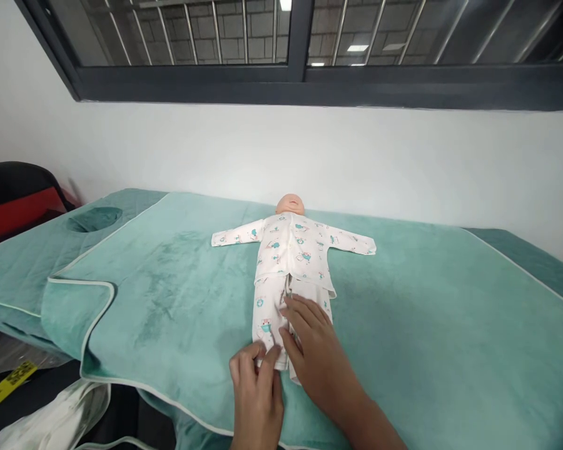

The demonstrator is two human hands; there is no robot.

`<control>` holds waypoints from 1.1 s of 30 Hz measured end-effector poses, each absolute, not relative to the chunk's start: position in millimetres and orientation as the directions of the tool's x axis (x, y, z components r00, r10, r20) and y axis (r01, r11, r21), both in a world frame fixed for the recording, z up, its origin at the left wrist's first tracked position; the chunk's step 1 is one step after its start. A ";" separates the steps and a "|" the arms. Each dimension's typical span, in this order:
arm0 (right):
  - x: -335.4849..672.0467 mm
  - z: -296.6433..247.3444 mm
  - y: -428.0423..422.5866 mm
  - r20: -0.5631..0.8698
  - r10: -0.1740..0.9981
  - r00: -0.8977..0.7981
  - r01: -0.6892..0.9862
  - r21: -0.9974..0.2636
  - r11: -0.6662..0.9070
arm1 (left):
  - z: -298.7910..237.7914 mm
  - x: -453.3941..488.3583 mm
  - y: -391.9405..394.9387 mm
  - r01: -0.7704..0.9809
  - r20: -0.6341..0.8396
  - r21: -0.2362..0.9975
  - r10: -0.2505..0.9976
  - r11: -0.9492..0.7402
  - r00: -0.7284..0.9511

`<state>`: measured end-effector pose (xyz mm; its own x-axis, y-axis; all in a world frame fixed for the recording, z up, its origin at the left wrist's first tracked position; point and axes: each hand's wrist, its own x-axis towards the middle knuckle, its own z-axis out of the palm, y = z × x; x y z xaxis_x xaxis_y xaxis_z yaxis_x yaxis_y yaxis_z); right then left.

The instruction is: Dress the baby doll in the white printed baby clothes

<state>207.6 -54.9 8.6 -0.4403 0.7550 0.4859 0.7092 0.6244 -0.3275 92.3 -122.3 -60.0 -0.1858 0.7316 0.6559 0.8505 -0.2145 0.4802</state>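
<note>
Right hand (321,357), white trousers (268,310) beneath

No legible text or numbers. Only marking: dark QR-style code (22,373) on a yellow strip (0,395), lower left, strip tilted. Code too small to decode; any lettering on the strip unreadable.

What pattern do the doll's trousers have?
The trousers are white with small, mostly teal prints; clearest in the head view.
</note>
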 end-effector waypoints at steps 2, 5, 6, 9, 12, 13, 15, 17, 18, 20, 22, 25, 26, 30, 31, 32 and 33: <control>212.5 -2.5 -68.9 0.507 0.728 -0.461 0.710 -0.281 0.645 | -63.7 90.5 -121.3 0.867 0.671 0.442 0.726 -0.229 -0.151; 220.1 -18.3 -84.6 0.546 0.672 -0.500 0.705 -0.194 0.682 | -68.4 88.8 -121.2 0.865 0.669 0.444 0.729 -0.235 -0.145; 222.2 -22.4 -87.6 0.557 0.658 -0.507 0.698 -0.182 0.692 | -69.5 88.8 -122.0 0.852 0.657 0.472 0.735 -0.227 -0.168; 225.0 -30.1 -91.1 0.589 0.646 -0.485 0.688 -0.200 0.698 | -72.0 89.5 -126.6 0.807 0.625 0.555 0.741 -0.200 -0.246; 221.1 -33.1 -90.9 0.596 0.662 -0.455 0.692 -0.230 0.684 | -74.6 89.5 -133.1 0.798 0.629 0.568 0.732 -0.201 -0.263; 218.8 -33.5 -90.9 0.599 0.663 -0.448 0.692 -0.237 0.682 | -75.4 89.1 -135.1 0.797 0.633 0.569 0.727 -0.203 -0.267; 213.8 -34.0 -91.3 0.604 0.664 -0.441 0.689 -0.246 0.682 | -76.8 88.0 -138.1 0.794 0.640 0.572 0.716 -0.204 -0.278; 209.4 -34.1 -91.9 0.610 0.666 -0.429 0.690 -0.255 0.678 | -77.3 87.1 -139.8 0.787 0.640 0.582 0.712 -0.205 -0.288; 207.8 -34.1 -92.1 0.613 0.669 -0.420 0.692 -0.260 0.674 | -77.2 86.9 -140.2 0.779 0.635 0.593 0.714 -0.206 -0.294; 205.9 -34.6 -92.6 0.618 0.670 -0.411 0.695 -0.264 0.669 | -76.7 86.8 -140.5 0.753 0.618 0.625 0.721 -0.208 -0.314; 205.9 -36.5 -92.8 0.623 0.662 -0.418 0.695 -0.251 0.674 | -76.4 86.7 -140.7 0.722 0.589 0.664 0.732 -0.196 -0.343; 207.9 -41.7 -91.9 0.642 0.632 -0.434 0.689 -0.216 0.692 | -75.7 86.0 -140.1 0.688 0.547 0.707 0.745 -0.166 -0.383; 208.5 -43.2 -91.2 0.652 0.621 -0.435 0.685 -0.208 0.698 | -75.0 85.9 -139.6 0.681 0.538 0.715 0.747 -0.158 -0.391; 209.5 -41.2 -88.8 0.672 0.592 -0.445 0.663 -0.197 0.723 | -68.4 89.4 -139.6 0.708 0.550 0.689 0.747 -0.153 -0.373; 210.6 -38.3 -89.6 0.671 0.588 -0.451 0.656 -0.198 0.729 | -67.5 90.4 -141.7 0.724 0.554 0.674 0.749 -0.146 -0.364; 212.9 -35.0 -91.5 0.670 0.588 -0.452 0.650 -0.204 0.732 | -68.0 90.4 -145.3 0.738 0.556 0.661 0.749 -0.135 -0.361; 217.0 -31.7 -94.8 0.670 0.593 -0.447 0.645 -0.219 0.733 | -70.7 88.4 -150.6 0.749 0.558 0.652 0.745 -0.121 -0.366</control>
<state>217.0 -94.8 -31.7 -0.4468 0.5930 0.6699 0.6445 0.7326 -0.2186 88.4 -150.6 -70.7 -0.3656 0.7447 0.5584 0.7489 -0.1210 0.6516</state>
